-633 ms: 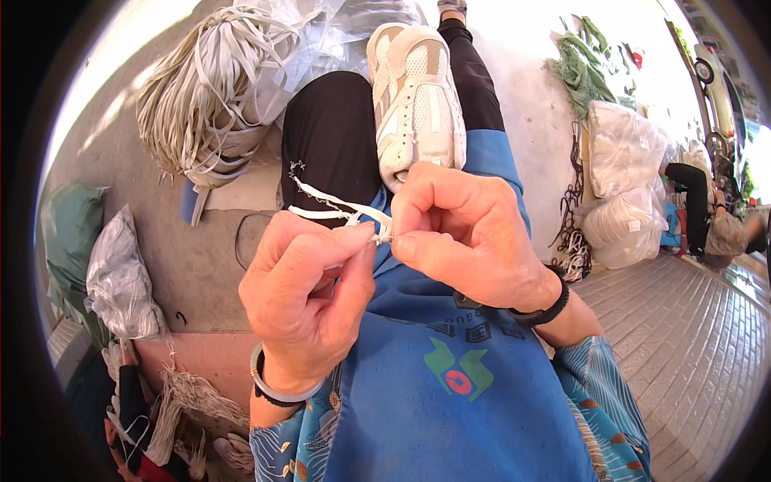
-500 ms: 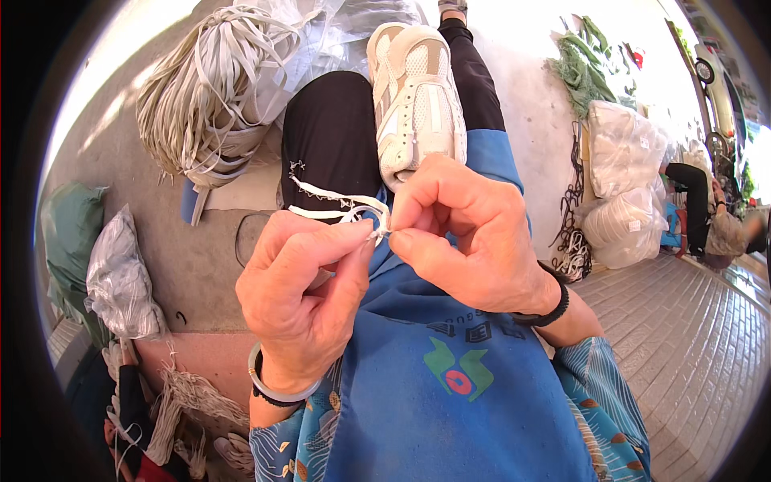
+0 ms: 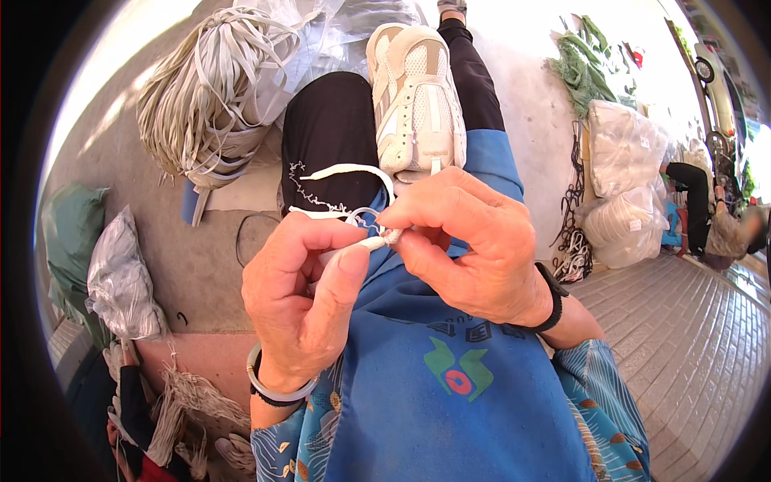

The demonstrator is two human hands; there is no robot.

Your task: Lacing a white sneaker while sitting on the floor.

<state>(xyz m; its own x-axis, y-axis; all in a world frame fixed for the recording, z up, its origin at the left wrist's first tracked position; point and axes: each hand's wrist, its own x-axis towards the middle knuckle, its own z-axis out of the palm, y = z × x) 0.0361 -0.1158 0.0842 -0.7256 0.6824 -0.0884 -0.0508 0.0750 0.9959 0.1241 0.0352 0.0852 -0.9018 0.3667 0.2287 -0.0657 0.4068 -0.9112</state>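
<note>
My left hand (image 3: 305, 293) and my right hand (image 3: 470, 249) meet above my lap, thumb and forefinger of each pinching a white shoelace (image 3: 349, 170). A small knot or bunched piece of it shows between the fingertips. One loose end curves out over my dark trouser leg, and a second strand lies below it. Thin crinkled thread (image 3: 309, 191) trails beside the lace. Just beyond my right hand, a pair of cream and beige sneakers (image 3: 418, 96) rests across my thighs, toes pointing away; the lace holes of the nearer one look unlaced.
A big bundle of pale laces (image 3: 213, 96) hangs at the far left. Plastic-wrapped packs (image 3: 626, 153) and green netting (image 3: 582, 68) lie on the right. Bagged sacks (image 3: 120, 277) stand at left. Another person (image 3: 132, 410) with laces is at lower left; someone else sits far right.
The loose lace end has swung up and straightened away from the other strand. Both hands shifted slightly, and more white lace shows between the fingertips.
</note>
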